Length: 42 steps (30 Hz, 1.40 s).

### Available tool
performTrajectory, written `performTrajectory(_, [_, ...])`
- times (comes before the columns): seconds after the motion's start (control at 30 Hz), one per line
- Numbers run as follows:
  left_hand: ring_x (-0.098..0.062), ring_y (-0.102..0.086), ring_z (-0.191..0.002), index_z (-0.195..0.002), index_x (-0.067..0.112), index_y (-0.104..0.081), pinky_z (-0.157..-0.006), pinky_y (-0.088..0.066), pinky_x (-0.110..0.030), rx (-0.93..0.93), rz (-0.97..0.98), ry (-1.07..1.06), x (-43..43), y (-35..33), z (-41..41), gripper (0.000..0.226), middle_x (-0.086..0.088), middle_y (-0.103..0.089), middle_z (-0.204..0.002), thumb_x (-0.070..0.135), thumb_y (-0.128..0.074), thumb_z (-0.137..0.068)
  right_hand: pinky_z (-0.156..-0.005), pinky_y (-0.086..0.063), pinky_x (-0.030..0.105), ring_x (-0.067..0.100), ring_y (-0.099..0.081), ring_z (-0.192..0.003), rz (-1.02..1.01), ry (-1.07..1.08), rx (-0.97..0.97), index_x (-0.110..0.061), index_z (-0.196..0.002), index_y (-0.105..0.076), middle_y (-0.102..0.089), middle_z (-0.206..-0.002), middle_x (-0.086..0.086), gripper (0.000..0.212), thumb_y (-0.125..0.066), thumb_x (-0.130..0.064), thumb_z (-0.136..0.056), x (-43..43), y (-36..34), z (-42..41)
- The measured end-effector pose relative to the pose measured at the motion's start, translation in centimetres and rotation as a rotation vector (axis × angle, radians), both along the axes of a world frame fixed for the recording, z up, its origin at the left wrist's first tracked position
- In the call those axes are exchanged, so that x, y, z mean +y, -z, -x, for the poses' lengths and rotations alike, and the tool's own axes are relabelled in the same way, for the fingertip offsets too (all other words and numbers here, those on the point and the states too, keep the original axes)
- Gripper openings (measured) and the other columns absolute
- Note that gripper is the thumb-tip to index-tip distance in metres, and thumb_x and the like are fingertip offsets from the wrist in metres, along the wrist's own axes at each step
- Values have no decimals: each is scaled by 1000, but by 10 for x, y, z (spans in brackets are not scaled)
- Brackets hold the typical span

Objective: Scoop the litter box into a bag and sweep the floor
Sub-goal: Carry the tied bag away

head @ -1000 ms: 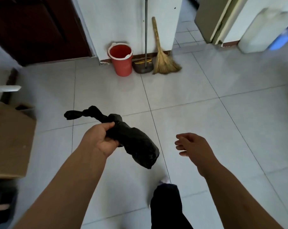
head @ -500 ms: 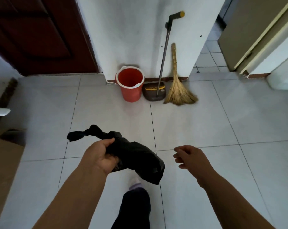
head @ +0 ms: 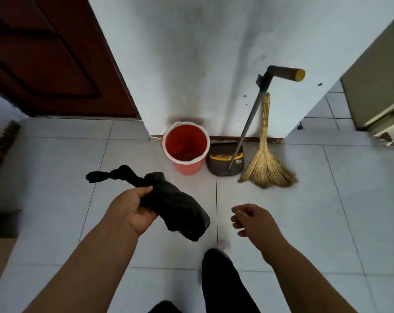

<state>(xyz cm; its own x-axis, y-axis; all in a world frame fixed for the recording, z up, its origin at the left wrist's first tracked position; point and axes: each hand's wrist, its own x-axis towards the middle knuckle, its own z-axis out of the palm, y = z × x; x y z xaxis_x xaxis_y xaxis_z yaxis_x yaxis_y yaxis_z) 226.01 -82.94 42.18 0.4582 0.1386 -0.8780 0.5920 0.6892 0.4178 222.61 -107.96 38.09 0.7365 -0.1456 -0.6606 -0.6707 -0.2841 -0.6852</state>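
1. Head view: a person's left hand is gripping a knotted black bag by its neck, at 9 o'clock from the right hand, which is hanging empty and loosely curled.
2. A red bucket is standing against the wall at 12 o'clock from the bag, with a dustpan and straw broom at its 3 o'clock.
3. The bag appears bound for the bucket; lowering it knot-up rather than tossing should keep it sealed, freeing both hands for sweeping the tiled floor.
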Motion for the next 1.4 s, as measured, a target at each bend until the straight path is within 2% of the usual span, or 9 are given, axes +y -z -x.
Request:
performTrajectory(0.1, [-33, -65, -97, -125, 5, -58, -85, -49, -43, -11, -10, -23, -4, 28, -79, 27, -22, -64, -123, 4, -50, -100, -64, -52, 26, 19, -67, -80, 19, -63, 40, -15, -98, -68, -72, -87, 5, 18, -51, -14, -95, -6, 30, -72])
performTrajectory(0.23, [-33, -66, -92, -127, 4, -58, -71, -52, -42, -28, 1, -48, -14, 58, -160, 29, -20, -68, -108, 6, -52, -100, -63, -53, 26, 19, -67, -78, 43, -83, 81, -17, -96, -69, -72, -85, 5, 17, -52, -14, -94, -11, 58, -131])
performTrajectory(0.4, [-46, -51, -126, -141, 8, -49, -95, -41, -62, -4, 61, -101, -19, 134, -262, 38, -25, -55, -135, 9, -45, -103, -64, -54, 28, 20, -68, -78, 69, -59, 160, -17, -92, -68, -72, -83, 5, 15, -53, -15, -94, -12, 99, -195])
performTrajectory(0.53, [-42, -60, -113, -139, 15, -54, -93, -48, -64, 96, 37, -168, -15, 211, -326, 42, -23, -59, -134, 3, -48, -99, -61, -53, 29, 23, -68, -77, 73, -14, 240, -15, -93, -69, -72, -81, 7, 14, -55, -11, -94, -10, 135, -232])
performTrajectory(0.77, [-37, -53, -122, -144, 22, -43, -74, -52, -55, 339, -41, 55, -9, 305, -383, 44, -15, -53, -141, 16, -50, -101, -60, -53, 27, 20, -68, -74, 73, 62, 316, -16, -91, -69, -72, -79, 5, 12, -57, -12, -93, 8, 175, -279])
performTrajectory(0.9, [-29, -59, -101, -147, 18, -41, -90, -45, -44, 377, -107, 102, -7, 335, -388, 42, -14, -56, -134, 13, -41, -105, -58, -51, 26, 20, -67, -73, 76, 73, 348, -15, -90, -68, -72, -79, 7, 12, -57, -11, -93, 14, 188, -296])
performTrajectory(1.0, [-30, -56, -121, -146, 16, -41, -94, -40, -44, 416, -56, 87, -3, 348, -388, 41, -14, -53, -139, 13, -42, -104, -59, -51, 26, 20, -67, -72, 90, 75, 375, -15, -90, -68, -72, -79, 7, 12, -57, -12, -94, 14, 193, -306])
performTrajectory(1.2, [-20, -61, -107, -96, 9, -55, -111, -25, -57, 545, 2, 211, 2, 357, -391, 18, 1, -61, -84, 10, -38, -101, -59, -51, 28, 22, -67, -72, 142, 103, 412, -13, -92, -69, -72, -79, 9, 12, -57, -9, -93, 3, 198, -314])
performTrajectory(1.4, [-24, -58, -108, -95, 9, -58, -110, -29, -54, 437, 155, 318, -11, 317, -390, 17, -3, -65, -92, 15, -44, -102, -62, -51, 29, 26, -67, -81, 150, 178, 439, -12, -98, -68, -71, -87, 12, 15, -53, -9, -95, -13, 192, -314])
